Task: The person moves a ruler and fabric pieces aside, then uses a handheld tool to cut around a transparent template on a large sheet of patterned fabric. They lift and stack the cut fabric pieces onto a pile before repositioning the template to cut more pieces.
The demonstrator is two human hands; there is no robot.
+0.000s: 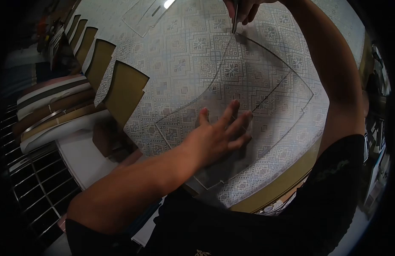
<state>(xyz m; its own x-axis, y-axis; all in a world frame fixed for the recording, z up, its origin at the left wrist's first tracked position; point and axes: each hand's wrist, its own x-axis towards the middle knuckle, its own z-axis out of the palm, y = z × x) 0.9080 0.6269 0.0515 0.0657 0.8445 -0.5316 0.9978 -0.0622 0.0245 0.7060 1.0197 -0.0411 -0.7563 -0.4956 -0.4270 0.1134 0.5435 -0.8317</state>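
A clear template (274, 100) with dark edges lies flat on a pale sheet with a geometric pattern (180, 51). My left hand (223, 130) rests on the template with its fingers spread and palm down. At the top of the view, my right hand (248, 8) is closed around a slim metal tool (235, 19). The tool stands nearly upright, its tip at the template's far corner. Whether it is a knife or a marking pen I cannot make out. Part of the right hand is cut off by the frame's upper edge.
Several olive-brown shapes (125, 91) show in a row along the sheet's left side. Rolls of material (56, 109) are stacked at the left, above a wire rack (39, 179). Another clear template (140, 19) lies at the far side. An olive edge (274, 187) runs along the near side.
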